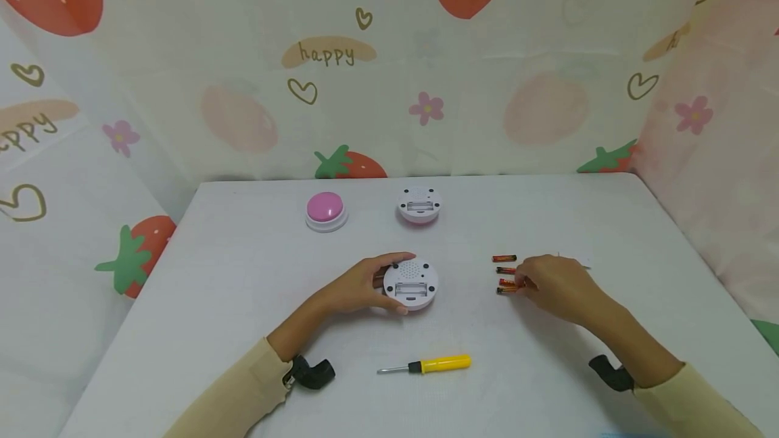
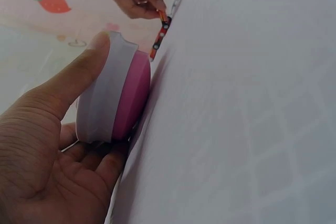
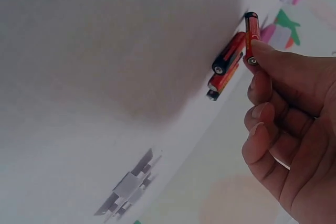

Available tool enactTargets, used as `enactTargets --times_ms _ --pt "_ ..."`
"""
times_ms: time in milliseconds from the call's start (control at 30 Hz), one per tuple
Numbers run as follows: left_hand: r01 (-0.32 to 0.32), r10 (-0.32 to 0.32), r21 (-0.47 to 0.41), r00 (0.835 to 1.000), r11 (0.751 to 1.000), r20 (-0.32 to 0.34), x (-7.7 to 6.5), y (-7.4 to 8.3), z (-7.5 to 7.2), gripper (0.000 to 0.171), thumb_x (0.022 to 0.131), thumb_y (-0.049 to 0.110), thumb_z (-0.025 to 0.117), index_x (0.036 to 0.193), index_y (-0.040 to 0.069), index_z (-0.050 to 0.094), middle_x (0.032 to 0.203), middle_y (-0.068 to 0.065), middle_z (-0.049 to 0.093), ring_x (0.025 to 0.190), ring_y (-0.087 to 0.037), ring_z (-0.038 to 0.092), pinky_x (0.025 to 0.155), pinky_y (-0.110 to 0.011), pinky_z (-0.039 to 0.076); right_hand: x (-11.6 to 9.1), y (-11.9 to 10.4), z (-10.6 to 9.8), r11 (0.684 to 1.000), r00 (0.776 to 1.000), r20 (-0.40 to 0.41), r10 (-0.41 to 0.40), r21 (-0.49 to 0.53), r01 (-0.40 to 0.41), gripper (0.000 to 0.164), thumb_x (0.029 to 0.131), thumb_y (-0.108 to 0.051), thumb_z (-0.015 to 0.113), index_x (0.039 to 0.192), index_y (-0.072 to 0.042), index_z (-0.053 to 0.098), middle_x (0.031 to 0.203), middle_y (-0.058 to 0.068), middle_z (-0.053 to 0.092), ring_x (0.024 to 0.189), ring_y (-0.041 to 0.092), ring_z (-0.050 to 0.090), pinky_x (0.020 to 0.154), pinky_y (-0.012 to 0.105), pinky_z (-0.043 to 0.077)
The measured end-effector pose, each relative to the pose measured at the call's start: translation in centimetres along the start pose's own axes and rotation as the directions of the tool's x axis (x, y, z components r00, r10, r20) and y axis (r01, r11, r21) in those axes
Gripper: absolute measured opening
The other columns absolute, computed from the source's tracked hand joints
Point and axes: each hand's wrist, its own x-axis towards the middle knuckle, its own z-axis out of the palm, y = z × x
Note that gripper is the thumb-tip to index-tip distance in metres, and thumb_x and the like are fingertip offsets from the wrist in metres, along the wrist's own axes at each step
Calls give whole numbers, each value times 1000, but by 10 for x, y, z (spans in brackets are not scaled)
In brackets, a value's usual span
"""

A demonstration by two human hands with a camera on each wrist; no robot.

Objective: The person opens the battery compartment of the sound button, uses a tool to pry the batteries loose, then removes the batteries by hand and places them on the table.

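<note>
My left hand [image 1: 359, 286] grips a round white push-button device [image 1: 411, 282] from its left side. The device lies upside down, its battery compartment uncovered and without batteries; its pink cap [image 2: 131, 98] faces the table in the left wrist view. My right hand [image 1: 560, 287] pinches a red and black battery [image 3: 252, 38] between thumb and index finger, just above the table. Several similar batteries [image 3: 229, 53] lie beside it, and their row [image 1: 504, 259] shows left of the hand in the head view.
Behind the held device lie another upturned device [image 1: 420, 205] with an uncovered compartment and an upright pink button [image 1: 325, 207]. A yellow-handled screwdriver [image 1: 447, 363] lies in front. Small greyish-white pieces [image 3: 127, 186] sit past my right hand, mostly hidden in the head view.
</note>
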Motion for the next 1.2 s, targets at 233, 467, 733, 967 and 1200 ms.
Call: enactTargets --times_ms 233,467,733,967,1200 --pt "5 -5 10 1000 1000 -1 0 0 0 90 77 21 91 154 18 44 155 5 44 135 -14 47 113 -30 39 1 1 1 1000 1000 25 9 1 -9 11 82 -6 83 85 -13 76 78 -6 65 68 11 53 59 27 47" --pt "1 -1 7 1000 1000 6 0 0 0 91 77 20 91 154 17 44 155 4 44 134 -14 47 114 -31 39 2 1 2 1000 997 65 30 -2 -30 8 84 -4 80 89 -11 77 82 -4 69 70 12 55 62 29 51" --pt "1 -1 -4 1000 1000 2 0 0 0 91 77 19 91 154 16 44 155 2 44 134 -16 48 113 -30 39 3 3 9 1000 997 78 10 -22 -9 9 83 -8 82 89 -13 77 81 -5 69 69 10 56 61 28 52" --pt "1 -1 0 1000 1000 17 -1 -2 0 91 78 22 91 155 20 43 156 4 43 136 -13 46 115 -29 37 1 -1 10 998 999 30 -15 -57 17 11 82 -13 84 86 -15 74 78 -7 66 68 9 53 59 27 50" --pt "9 -8 -93 1000 996 14 0 -3 -1 100 77 14 91 158 14 32 156 -2 42 136 -18 48 111 -28 41 8 -27 5 995 995 -52 -86 40 88 26 81 -19 87 103 -14 73 85 -9 67 73 8 57 63 26 50"
